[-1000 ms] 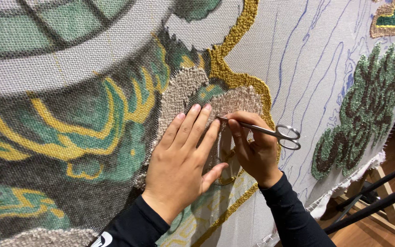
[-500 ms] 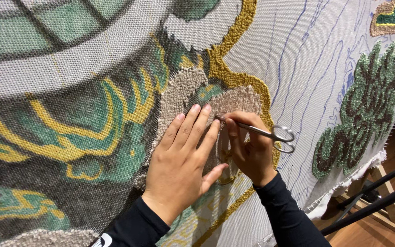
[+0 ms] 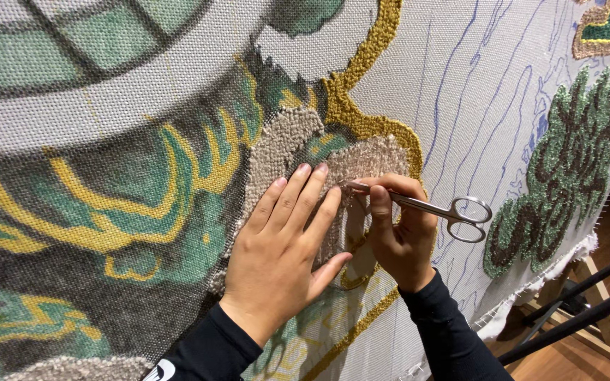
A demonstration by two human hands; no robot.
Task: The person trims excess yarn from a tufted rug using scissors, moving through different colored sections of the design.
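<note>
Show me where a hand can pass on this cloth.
Free: the untufted grey cloth with blue lines, between the gold outline and the green tufted patch. Crowded: the beige tufts, where the left hand lies flat beside the right hand holding scissors.

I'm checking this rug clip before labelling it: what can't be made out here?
- Head view: the tips of the scissors are hidden behind the left hand and right hand, so what they touch is unclear.
- The beige tufted patch is partly covered by the left hand.
- The cloth runs past every frame edge.
- The wooden stand is cut off at the right corner.
</note>
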